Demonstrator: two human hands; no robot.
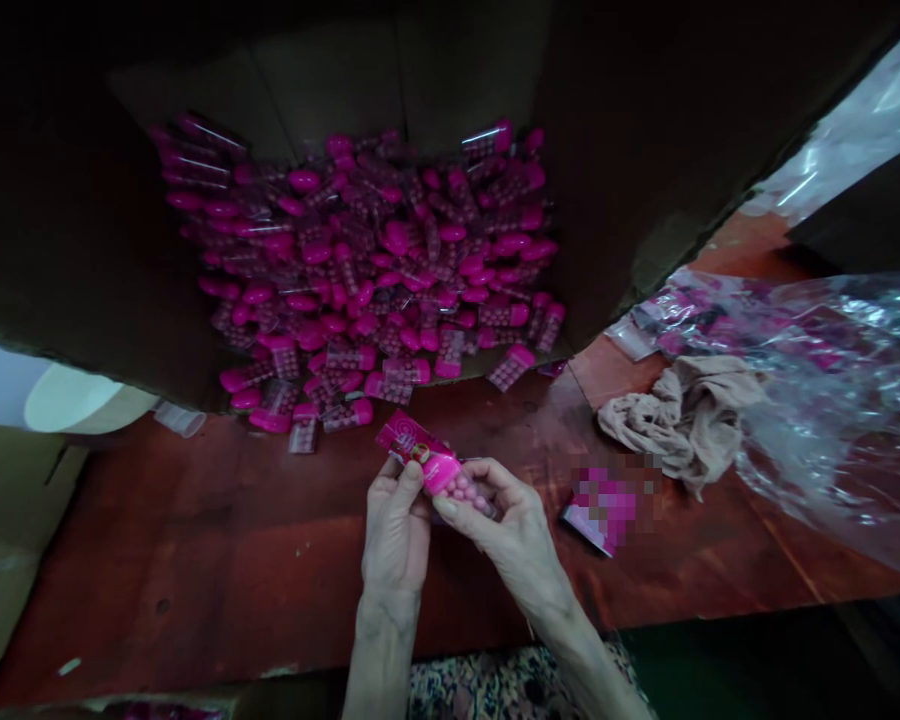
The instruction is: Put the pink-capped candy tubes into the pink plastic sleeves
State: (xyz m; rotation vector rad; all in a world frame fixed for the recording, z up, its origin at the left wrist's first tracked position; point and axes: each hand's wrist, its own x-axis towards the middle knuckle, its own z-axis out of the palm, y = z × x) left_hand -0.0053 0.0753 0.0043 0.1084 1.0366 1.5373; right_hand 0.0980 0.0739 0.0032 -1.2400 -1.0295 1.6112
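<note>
Near the middle of the view my left hand (401, 520) pinches a pink printed card (407, 437) between thumb and fingers. My right hand (506, 515) grips a small clear container of pink balls (465, 488) with a bright pink cap, tilted, its capped end touching the card. Beyond both hands, many similar pink-capped containers (397, 240) lie heaped in a large cardboard box (615, 200) tipped on its side, some spilling onto the red table (270, 540).
A stack of pink cards (604, 510) lies right of my hands, near a crumpled beige cloth (690, 415). Clear plastic bags (832, 400) cover the right side. At the left are a white bowl (82, 398), a clear cup (178, 418) and another cardboard box (11, 530).
</note>
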